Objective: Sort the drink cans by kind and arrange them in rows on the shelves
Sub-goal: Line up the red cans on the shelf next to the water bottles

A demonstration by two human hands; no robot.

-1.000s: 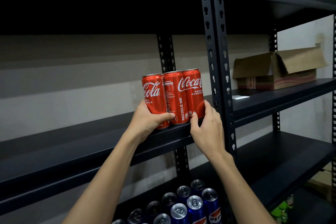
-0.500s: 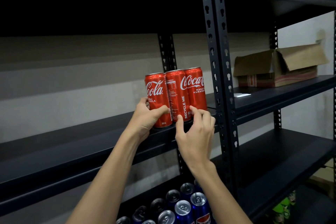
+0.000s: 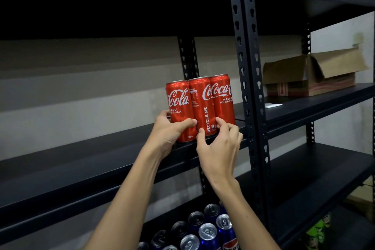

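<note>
Three red cola cans stand upright in a tight row, touching each other, at the front edge of the dark metal shelf (image 3: 85, 170), just left of the upright post (image 3: 246, 79). Left can (image 3: 178, 105), middle can (image 3: 202, 105), right can (image 3: 222, 97).

Left hand (image 3: 169, 135) is wrapped round the lower part of the left can: thumb across the front, fingers curled round its far side. Firm grip on that can.

Right hand (image 3: 220, 149) sits low in front of the middle and right cans. Thumb tip touches the base of the middle can, curled fingertips (image 3: 221, 123) press the lower front where the middle and right cans meet. Looks like a pinch on the middle can's base; can't tell how much it actually clamps.

Shelf below: a cluster of blue cans (image 3: 209, 233) with silver tops, upright, packed close together.

Next bay to the right, same shelf level: an open cardboard box (image 3: 312, 75) with its flaps up, and a small white slip (image 3: 273, 105) lying flat in front of it. Green packaging (image 3: 318, 229) low at the right, too dark to identify.
</note>
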